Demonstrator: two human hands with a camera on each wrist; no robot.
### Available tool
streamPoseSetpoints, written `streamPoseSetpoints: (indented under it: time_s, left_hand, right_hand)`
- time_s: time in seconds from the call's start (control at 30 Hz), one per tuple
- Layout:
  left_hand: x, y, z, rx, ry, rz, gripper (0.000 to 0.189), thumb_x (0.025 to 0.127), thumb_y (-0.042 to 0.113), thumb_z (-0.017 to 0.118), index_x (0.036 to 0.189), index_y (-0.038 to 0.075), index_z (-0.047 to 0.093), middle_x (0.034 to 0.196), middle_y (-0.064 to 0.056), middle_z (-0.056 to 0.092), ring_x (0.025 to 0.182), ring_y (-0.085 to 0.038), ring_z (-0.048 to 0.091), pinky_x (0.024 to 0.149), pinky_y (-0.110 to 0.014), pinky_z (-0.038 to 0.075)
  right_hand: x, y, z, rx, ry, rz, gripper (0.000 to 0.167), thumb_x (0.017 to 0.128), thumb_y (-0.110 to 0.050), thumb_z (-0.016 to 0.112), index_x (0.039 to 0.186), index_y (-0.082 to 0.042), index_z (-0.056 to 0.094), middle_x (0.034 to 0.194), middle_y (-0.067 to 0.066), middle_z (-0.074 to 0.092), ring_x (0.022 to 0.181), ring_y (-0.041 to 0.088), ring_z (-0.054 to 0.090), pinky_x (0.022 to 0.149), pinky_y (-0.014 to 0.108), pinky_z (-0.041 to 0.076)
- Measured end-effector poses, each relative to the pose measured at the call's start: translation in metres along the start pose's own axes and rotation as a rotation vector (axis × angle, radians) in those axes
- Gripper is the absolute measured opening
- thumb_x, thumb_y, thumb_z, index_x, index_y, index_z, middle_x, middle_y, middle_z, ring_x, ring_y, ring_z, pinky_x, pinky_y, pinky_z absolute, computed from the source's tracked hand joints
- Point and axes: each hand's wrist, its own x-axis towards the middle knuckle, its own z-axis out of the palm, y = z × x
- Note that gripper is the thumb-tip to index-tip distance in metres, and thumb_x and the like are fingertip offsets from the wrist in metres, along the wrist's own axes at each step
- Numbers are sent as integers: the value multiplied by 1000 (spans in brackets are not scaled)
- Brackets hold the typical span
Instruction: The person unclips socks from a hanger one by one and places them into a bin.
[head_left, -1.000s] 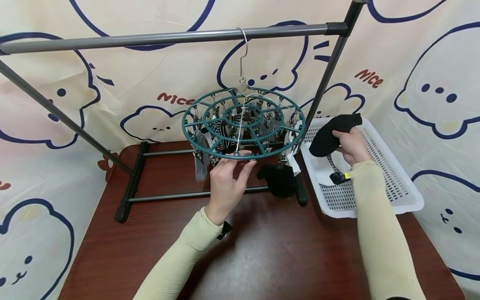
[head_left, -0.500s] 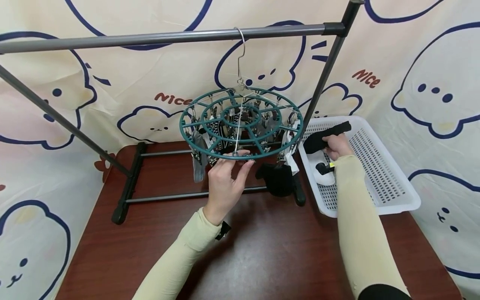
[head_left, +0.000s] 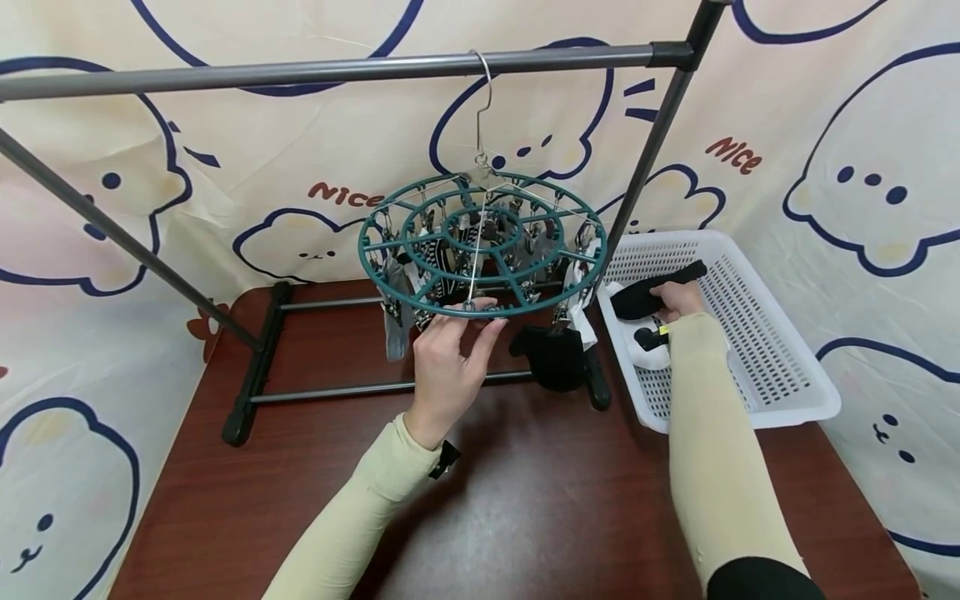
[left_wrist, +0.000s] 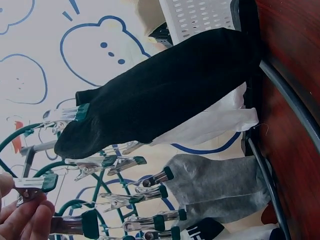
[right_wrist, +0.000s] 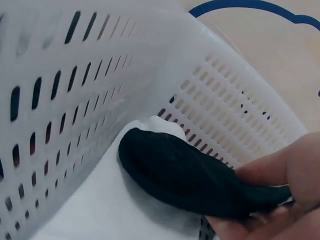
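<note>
The left grip (head_left: 447,358) is pinching a clip (left_wrist: 34,183), seemingly steadying the hanger (head_left: 513,268); the right grip (head_left: 679,298) is pinching a black sock (right_wrist: 172,172) by its narrower part in the basket (head_left: 789,367), apparently leaving the rest loose.

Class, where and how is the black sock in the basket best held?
Probably pinch the black sock by its narrow end, coming from the person's right: it tapers that way, into the right grip, while its broad end overlaps white cloth.
</note>
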Motion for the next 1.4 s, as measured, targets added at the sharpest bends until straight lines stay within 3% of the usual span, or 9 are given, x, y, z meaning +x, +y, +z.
streamPoseSetpoints:
  time_s: [0.27, 0.4, 0.47, 0.57, 0.77, 1.0, 1.13, 1.3, 1.4]
  left_hand:
    - [0, -1, -2, 14, 4, 9, 29, 95, 14, 76, 122, 2, 73, 115, -11, 77, 108, -27, 72, 92, -42, 58]
    - [1, -1, -3, 17, 9, 12, 29, 95, 13, 76, 122, 2, 73, 114, -11, 77, 108, -28, 72, 92, -42, 58]
    - [1, -1, -4, 17, 10, 11, 29, 95, 14, 76, 121, 2, 73, 114, -11, 77, 108, -28, 72, 92, -42, 58]
    - [0, -2, -4, 17, 7, 10, 29, 95, 14, 76, 121, 2, 73, 115, -11, 77, 108, -27, 72, 93, -42, 58]
    - [0, -3, -4, 16, 7, 11, 29, 95, 13, 76, 121, 1, 73, 115, -12, 77, 108, -29, 72, 92, -43, 58]
    - [0, -3, -4, 17, 12, 6, 29, 95, 13, 76, 122, 2, 73, 116, -11, 77, 109, -28, 72, 92, -43, 58]
    - [-1, -3, -4, 25, 9, 4, 29, 95, 14, 75, 122, 2, 73, 116, -11, 77, 109, -28, 72, 92, -43, 58]
    - [-1, -4, -5, 26, 9, 4, 29, 95, 14, 76, 122, 2, 73, 116, -11, 77, 108, -28, 72, 92, -42, 58]
    - [0, -4, -6, 22, 15, 5, 30, 95, 14, 76, 122, 2, 73, 116, -11, 77, 108, -27, 72, 92, -42, 58]
  right_hand:
    - [-14, -1, -6, -245, 252, -75, 91, 92, -5, 56, 165, -8, 1, 153, 32, 42, 52, 16, 58, 48, 29, 55]
    - [-14, 0, -8, -365, 227, -140, 81, 91, -3, 55, 164, -7, 22, 150, 35, 43, 47, 13, 58, 49, 30, 58]
    - [-13, 0, -8, -417, 195, -157, 64, 90, -2, 59, 152, 0, 44, 141, 35, 52, 49, 11, 60, 51, 29, 58]
    - [-9, 1, -9, -430, 119, -141, 47, 92, -3, 64, 137, 8, 56, 131, 32, 59, 50, 7, 63, 56, 25, 59]
    - [0, 3, -9, -316, 22, -71, 54, 96, -3, 63, 147, 6, 48, 145, 27, 54, 54, 2, 61, 64, 20, 58]
    - [2, 4, -11, -228, 2, -37, 59, 100, -6, 61, 154, 3, 41, 131, 16, 57, 59, 2, 62, 67, 20, 58]
    - [-1, 4, -14, -395, 41, -115, 51, 97, -6, 62, 145, 5, 51, 120, 22, 62, 63, 13, 65, 66, 29, 60]
    - [0, 8, -25, -739, 136, -236, 37, 94, -13, 62, 127, 4, 63, 122, 27, 64, 100, 38, 63, 91, 54, 53]
    - [0, 11, -33, -845, 129, -275, 36, 95, -17, 62, 125, 2, 66, 128, 28, 64, 113, 43, 58, 98, 60, 48]
